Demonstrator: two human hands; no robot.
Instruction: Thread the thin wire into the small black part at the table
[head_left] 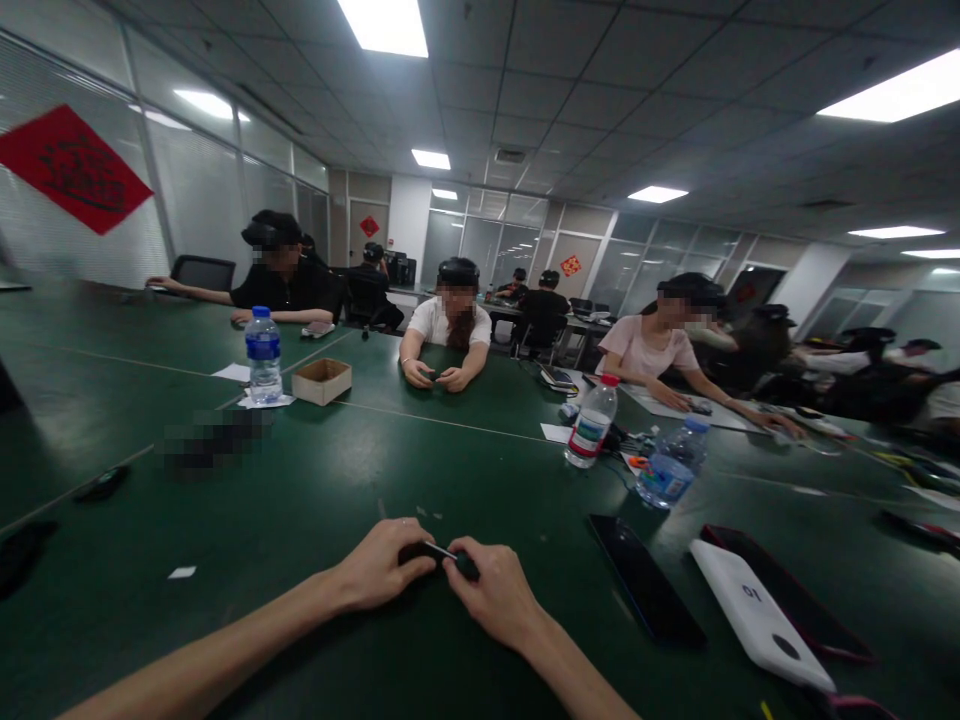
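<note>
Room, ceiling panels (pixel 384 25) lit, people seated around. Green table (pixel 315 520) runs wide in front of me. Left hand (pixel 386 565) and right hand (pixel 495 590) just beside each other low over it, fingers curled. Three bottles farther up: blue-labelled (pixel 263 350), red-capped (pixel 591 430), blue-capped (pixel 673 465) with clear liquid. Open cardboard box (pixel 326 388) near the first. Small screwdriver (pixel 466 567) between hands: right pinches dark handle, shaft reaches left fingers; can't tell if they grip it.
</note>
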